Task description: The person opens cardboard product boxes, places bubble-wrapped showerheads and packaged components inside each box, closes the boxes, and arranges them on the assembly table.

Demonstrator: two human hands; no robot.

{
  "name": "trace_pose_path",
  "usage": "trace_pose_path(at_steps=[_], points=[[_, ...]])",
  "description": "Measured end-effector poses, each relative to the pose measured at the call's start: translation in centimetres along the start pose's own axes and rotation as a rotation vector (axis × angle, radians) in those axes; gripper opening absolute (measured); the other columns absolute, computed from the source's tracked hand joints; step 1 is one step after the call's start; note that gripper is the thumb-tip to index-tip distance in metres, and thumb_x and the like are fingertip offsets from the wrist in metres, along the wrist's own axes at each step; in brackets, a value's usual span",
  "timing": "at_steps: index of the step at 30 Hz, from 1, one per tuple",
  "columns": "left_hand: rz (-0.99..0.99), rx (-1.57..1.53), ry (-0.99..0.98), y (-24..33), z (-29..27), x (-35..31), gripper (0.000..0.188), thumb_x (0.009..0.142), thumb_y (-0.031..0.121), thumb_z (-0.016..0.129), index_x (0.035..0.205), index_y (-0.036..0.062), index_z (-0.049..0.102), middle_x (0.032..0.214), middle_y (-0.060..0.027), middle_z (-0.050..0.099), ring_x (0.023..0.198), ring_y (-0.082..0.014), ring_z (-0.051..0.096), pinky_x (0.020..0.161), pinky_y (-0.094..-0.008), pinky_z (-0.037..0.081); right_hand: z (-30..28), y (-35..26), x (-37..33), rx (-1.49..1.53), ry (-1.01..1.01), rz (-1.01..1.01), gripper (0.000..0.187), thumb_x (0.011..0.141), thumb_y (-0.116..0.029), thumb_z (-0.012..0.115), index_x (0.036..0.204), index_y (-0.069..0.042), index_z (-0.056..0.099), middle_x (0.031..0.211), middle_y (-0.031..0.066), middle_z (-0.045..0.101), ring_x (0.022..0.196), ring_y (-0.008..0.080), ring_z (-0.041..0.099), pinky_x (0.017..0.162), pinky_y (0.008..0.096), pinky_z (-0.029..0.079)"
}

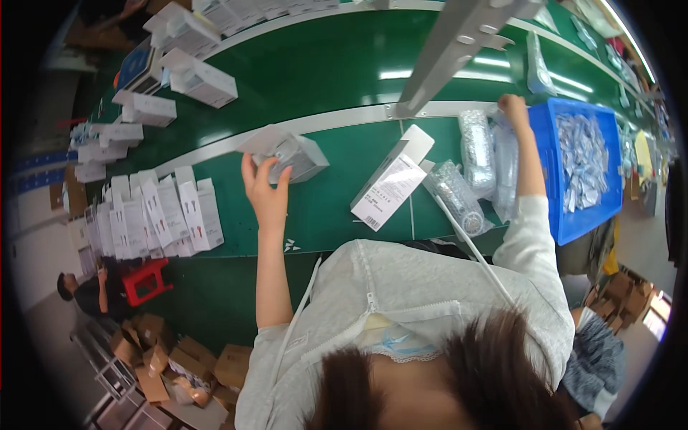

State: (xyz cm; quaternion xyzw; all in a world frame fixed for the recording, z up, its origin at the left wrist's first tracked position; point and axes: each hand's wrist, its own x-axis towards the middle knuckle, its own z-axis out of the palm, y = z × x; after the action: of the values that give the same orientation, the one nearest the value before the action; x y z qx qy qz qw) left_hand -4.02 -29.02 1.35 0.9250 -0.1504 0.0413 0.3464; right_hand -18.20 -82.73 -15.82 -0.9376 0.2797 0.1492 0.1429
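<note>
My left hand [266, 188] has its thumb and fingers curled at the open end of a white carton [304, 163], gripping it above the green work surface. My right hand [512, 107] reaches far out and is closed, right at the far end of a clear bubble-wrapped packet [505, 168]. Whatever it pinches is hidden. Two more bubble-wrapped packets [476, 152] lie beside that one. Between my hands, a second white carton [389, 188] rests with its flap raised.
A blue bin [573, 233] full of small silvery packets stands at the right. Several flat white cartons [161, 215] lean together at the left. A metal post [430, 72] rises at the table's far edge; beyond it, open cartons [201, 77] sit on a green belt.
</note>
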Motion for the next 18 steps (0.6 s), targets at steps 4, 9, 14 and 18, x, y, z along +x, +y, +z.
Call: trace_pose_path(at_steps=[4,9,14,18], points=[[0.027,0.042,-0.011,-0.9,-0.4,1.3,0.019,0.066,0.011,0.072,0.079,0.0019,0.061,0.108,-0.0149,0.050,0.092,-0.0269,0.053,0.077,-0.0300,0.041,-7.2,-9.0,-6.3,0.345,0.689,-0.524,0.006,0.084,-0.004,0.049,0.089,-0.001,0.052,0.096,0.0103,0.057,0.091,0.0286,0.058,0.072,0.0358,0.047],[-0.145,-0.022,-0.056,-0.4,-1.4,2.9,0.017,0.064,0.010,0.071,0.070,-0.0018,0.060,0.079,-0.0082,0.057,0.065,-0.0180,0.052,0.060,-0.0260,0.041,-10.4,-23.2,-14.3,1.320,0.604,-0.463,0.007,0.090,-0.005,0.042,0.093,0.000,0.047,0.085,0.0119,0.056,0.064,0.0189,0.060,0.056,0.0260,0.049],[-0.186,-0.180,-0.097,-1.8,-1.7,4.1,0.014,0.063,0.007,0.069,0.068,-0.0028,0.060,0.066,-0.0053,0.057,0.060,-0.0147,0.052,0.057,-0.0246,0.041,-10.7,-34.6,-16.4,1.434,0.198,-0.593,0.004,0.089,-0.003,0.044,0.092,-0.001,0.046,0.073,0.0054,0.052,0.061,0.0131,0.056,0.051,0.0245,0.044],[-0.164,-0.216,-0.109,-1.9,-1.9,4.0,0.013,0.062,0.005,0.068,0.068,-0.0031,0.061,0.068,-0.0052,0.058,0.062,-0.0145,0.054,0.058,-0.0243,0.041,-9.8,-39.6,-14.7,1.483,0.116,-0.622,0.004,0.087,-0.003,0.047,0.091,-0.002,0.046,0.076,0.0052,0.053,0.065,0.0121,0.054,0.055,0.0248,0.043]])
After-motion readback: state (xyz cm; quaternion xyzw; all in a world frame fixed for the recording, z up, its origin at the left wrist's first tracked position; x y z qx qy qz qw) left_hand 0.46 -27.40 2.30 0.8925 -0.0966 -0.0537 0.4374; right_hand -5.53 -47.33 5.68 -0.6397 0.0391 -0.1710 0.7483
